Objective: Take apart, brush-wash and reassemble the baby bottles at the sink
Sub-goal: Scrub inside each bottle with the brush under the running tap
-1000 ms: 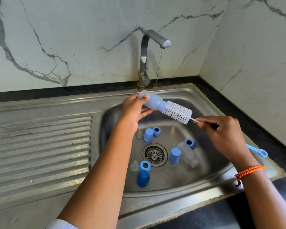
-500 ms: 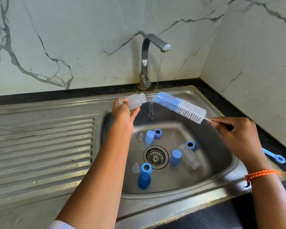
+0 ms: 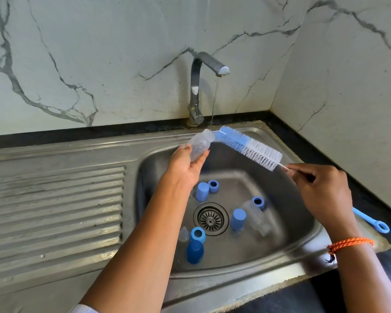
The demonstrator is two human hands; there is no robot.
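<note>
The left hand (image 3: pixel 185 164) holds a clear baby bottle (image 3: pixel 200 144) above the back left part of the sink basin (image 3: pixel 298 224), fingers and thumb curled round its lower body, the bottle tilted with its open mouth up and to the right. The right hand (image 3: pixel 321 193) pinches the thin wire stem of a bottle brush (image 3: pixel 248 147) between curled fingertips, over the right side of the basin. The brush slopes up to the left, white bristles near the hand and blue ones toward the tip, and its bent blue tip meets the bottle's mouth; whether it is inside cannot be told. A thin stream of water falls from the tap (image 3: pixel 201 86), which stands at the back rim, and lands about where bottle and brush meet. On the basin floor lie loose parts round the drain (image 3: pixel 210 219): a blue cap (image 3: pixel 202 191) and a blue ring (image 3: pixel 213 185) behind it, a second clear bottle (image 3: pixel 255 219) lying to its right with a blue cap (image 3: pixel 238 219) and a ring (image 3: pixel 258 202) beside it, and toward the front left a ring (image 3: pixel 198 234), a dark blue cap (image 3: pixel 195 251) and a clear teat (image 3: pixel 183 234). A ribbed draining board (image 3: pixel 54 211) fills the left side. A light blue handle with a loop end (image 3: pixel 373 221) lies on the dark counter at the right rim. An orange braided band (image 3: pixel 350 243) circles the right wrist.
</note>
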